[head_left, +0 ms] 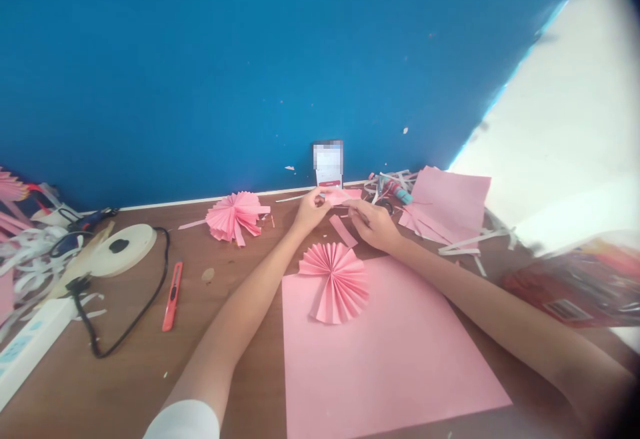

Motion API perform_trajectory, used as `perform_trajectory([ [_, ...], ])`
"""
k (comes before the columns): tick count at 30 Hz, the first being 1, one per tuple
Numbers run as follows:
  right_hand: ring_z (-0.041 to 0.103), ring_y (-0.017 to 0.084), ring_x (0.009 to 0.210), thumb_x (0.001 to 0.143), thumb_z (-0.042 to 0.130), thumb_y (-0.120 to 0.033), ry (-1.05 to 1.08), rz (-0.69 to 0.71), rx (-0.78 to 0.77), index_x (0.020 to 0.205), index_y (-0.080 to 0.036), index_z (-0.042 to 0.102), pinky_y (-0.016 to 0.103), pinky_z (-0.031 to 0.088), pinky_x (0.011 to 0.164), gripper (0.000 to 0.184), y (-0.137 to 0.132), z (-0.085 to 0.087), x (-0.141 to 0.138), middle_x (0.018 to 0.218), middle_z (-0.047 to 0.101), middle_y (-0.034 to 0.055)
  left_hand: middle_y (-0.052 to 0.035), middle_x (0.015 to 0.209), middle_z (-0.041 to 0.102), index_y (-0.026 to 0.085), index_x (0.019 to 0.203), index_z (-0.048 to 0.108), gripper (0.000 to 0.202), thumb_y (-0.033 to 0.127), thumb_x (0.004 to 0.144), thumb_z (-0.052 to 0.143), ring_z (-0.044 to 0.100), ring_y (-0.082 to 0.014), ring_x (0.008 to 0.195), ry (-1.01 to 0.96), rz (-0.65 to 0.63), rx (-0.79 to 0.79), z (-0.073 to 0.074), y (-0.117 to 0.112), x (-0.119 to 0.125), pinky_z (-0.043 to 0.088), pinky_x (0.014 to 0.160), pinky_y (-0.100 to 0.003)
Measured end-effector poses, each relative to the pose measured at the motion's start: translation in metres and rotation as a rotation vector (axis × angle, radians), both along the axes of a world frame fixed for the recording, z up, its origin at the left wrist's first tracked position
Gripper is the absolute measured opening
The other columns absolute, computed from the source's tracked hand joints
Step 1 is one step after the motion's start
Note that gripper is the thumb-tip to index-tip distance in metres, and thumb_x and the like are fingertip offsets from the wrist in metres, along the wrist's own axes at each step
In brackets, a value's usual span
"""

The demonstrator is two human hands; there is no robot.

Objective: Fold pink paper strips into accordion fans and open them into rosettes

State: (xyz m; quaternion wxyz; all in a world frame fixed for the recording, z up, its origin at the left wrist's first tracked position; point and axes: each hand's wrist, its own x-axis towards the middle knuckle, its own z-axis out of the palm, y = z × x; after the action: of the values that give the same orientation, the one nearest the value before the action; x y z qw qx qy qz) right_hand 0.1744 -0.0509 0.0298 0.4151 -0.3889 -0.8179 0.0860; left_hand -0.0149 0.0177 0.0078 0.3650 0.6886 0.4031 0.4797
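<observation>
Both my hands meet at the back of the brown table (125, 372), near the blue wall. My left hand (310, 209) pinches one end of a small pink paper piece (339, 195), and my right hand (374, 224) grips its other end, fingers closed. A loose pink strip (343, 231) lies just under the hands. In front of them a pleated pink paper fan (334, 281) rests on the top corner of a large pink sheet (390, 352). A second pleated pink fan (234, 216) lies to the left.
An orange utility knife (173, 295), a tape roll (120, 249), a black cable (145, 305) and a white power strip (30, 345) lie at left. Pink sheets (450, 205) and paper scraps sit at right, with a plastic packet (585, 282). A small card (329, 165) leans on the wall.
</observation>
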Motion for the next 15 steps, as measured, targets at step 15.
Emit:
perform_trajectory([
  [15,0.063,0.021,0.077,0.092,0.038,-0.038,-0.106,-0.181,0.097,0.147,-0.018,0.025,0.029,0.047,0.064,0.059,-0.007,0.024,0.005,0.099,0.067,0.0119,-0.0042,0.096,0.065,0.017,0.102,0.059,0.029,0.013,0.073,0.053,0.055,-0.0088,0.064,-0.004,0.049,0.079,0.002,-0.001,-0.001,0.043,0.063,-0.021],
])
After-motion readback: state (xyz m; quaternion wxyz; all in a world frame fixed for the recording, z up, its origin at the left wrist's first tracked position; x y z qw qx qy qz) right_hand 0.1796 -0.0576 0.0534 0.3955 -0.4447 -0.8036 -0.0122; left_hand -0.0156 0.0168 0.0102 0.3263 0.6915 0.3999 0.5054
